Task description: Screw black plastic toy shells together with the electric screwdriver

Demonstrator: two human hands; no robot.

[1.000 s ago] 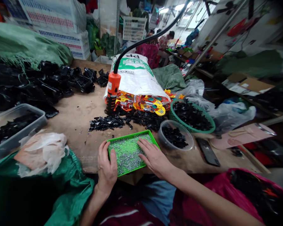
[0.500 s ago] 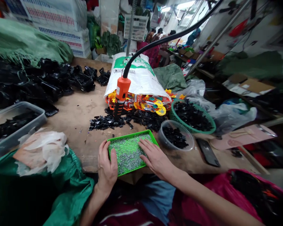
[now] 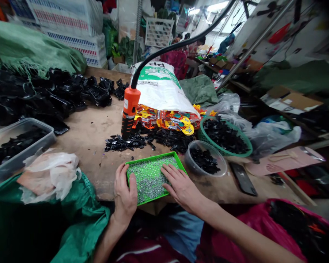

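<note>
A green tray (image 3: 178, 159) full of small silver screws (image 3: 148, 177) lies at the near edge of the wooden table (image 3: 90, 135). My left hand (image 3: 125, 193) grips the tray's left rim, thumb over the edge onto the screws. My right hand (image 3: 181, 184) lies flat on the screws at the tray's right side, fingers stretched out. An orange powered screwdriver (image 3: 128, 109) hangs on a black hose just behind the tray, its tip over a heap of small black parts (image 3: 123, 142).
A clear bowl (image 3: 205, 159) and a green basket (image 3: 224, 137) of black parts stand right of the tray, a dark phone (image 3: 242, 179) beside them. A white sack (image 3: 161, 87) spills colourful pieces. Black mouldings (image 3: 44, 95) pile at left, with a clear tub (image 3: 16, 146). People work far behind.
The hanging screwdriver has swung from right back to the left. Both hands stay on the tray, hardly moved.
</note>
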